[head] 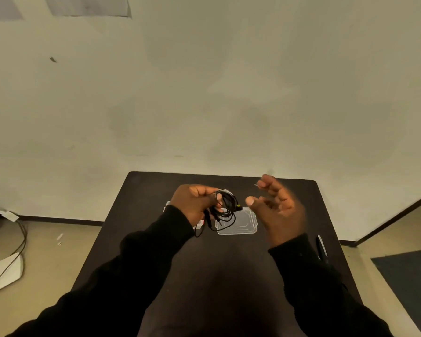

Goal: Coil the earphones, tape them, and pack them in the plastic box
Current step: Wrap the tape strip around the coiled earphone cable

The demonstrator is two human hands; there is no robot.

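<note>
Left hand (195,203) grips a loose bundle of black earphones (225,207), fingers curled round the coils, held above the dark worktop (141,215). Several loops and a cable end hang below the fist. Right hand (276,210) is blurred, raised just beside the bundle, fingers loosely bent and spread, holding nothing. Clear plastic box (243,223) lies on the worktop directly under the hanging loops. Pen (322,246) lies near the worktop's right edge.

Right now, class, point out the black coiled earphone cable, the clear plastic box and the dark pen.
Black coiled earphone cable (225,210), head view: on the loops.
Clear plastic box (247,226), head view: on its bare floor.
Dark pen (322,248), head view: mid-barrel.
</note>
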